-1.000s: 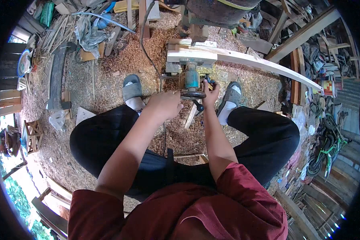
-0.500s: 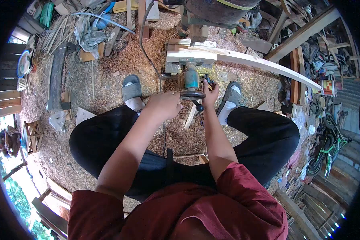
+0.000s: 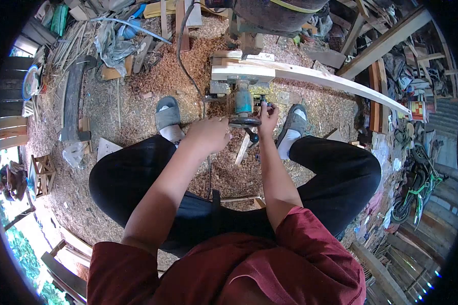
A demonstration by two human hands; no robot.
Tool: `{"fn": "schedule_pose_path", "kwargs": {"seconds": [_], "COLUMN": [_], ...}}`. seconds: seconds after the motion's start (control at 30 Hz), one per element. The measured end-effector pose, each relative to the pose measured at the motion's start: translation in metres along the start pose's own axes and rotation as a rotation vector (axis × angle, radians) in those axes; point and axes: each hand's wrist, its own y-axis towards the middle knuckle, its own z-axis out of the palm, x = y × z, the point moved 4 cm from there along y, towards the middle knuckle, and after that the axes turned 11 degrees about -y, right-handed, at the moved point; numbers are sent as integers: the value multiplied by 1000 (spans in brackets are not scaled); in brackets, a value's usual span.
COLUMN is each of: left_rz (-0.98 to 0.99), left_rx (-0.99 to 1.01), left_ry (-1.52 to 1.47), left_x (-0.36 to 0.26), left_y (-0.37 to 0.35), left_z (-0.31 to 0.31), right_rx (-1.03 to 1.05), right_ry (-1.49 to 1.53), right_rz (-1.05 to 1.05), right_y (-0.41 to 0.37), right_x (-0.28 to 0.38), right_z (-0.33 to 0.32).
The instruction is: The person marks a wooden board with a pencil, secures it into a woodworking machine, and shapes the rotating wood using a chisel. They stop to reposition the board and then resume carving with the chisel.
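A blue-green, vise-like machine part [image 3: 243, 101] stands between my feet, with a dark handwheel [image 3: 245, 122] at its near end. A crank handle with a black ball knob [image 3: 254, 137] sticks out below the wheel. My left hand [image 3: 208, 134] is closed at the wheel's left edge, its fingertips partly hidden. Right of the part, my right hand [image 3: 269, 117] has its thumb and curled fingers on a small dark fitting [image 3: 260, 98], mostly covered. Beyond the part, a pale wooden block [image 3: 241, 71] lies against its far end.
A long curved pale board [image 3: 336, 81] runs right from the block. A dark cable [image 3: 191, 76] crosses the floor at left. Wood shavings [image 3: 158, 66] cover the ground. A dark heavy beam [image 3: 75, 96] lies left, and a green-black motorbike [image 3: 417, 188] is at right.
My right thumb and fingers have shifted slightly on the small dark fitting. The left hand, wheel and board look unchanged.
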Motion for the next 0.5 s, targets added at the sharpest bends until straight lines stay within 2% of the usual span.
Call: {"fn": "schedule_pose_path", "kwargs": {"seconds": [0.07,0.17,0.3,0.37,0.5], "left_rz": [2,-5,2,9,1], "left_rx": [-4,46,25,21,36], "left_ry": [-7,19,13,30,11], "left_x": [1,2,3,4,5], "left_y": [1,3,3,4,4], "left_z": [0,1,3,4,5], "right_rx": [21,-6,53,111,246], "right_ry": [112,83,153,358,420], "right_rz": [115,65,111,313,458], "right_y": [-8,5,-5,-10,-9], "right_x": [17,-13,10,17,9], "right_z": [0,3,0,0,4]}}
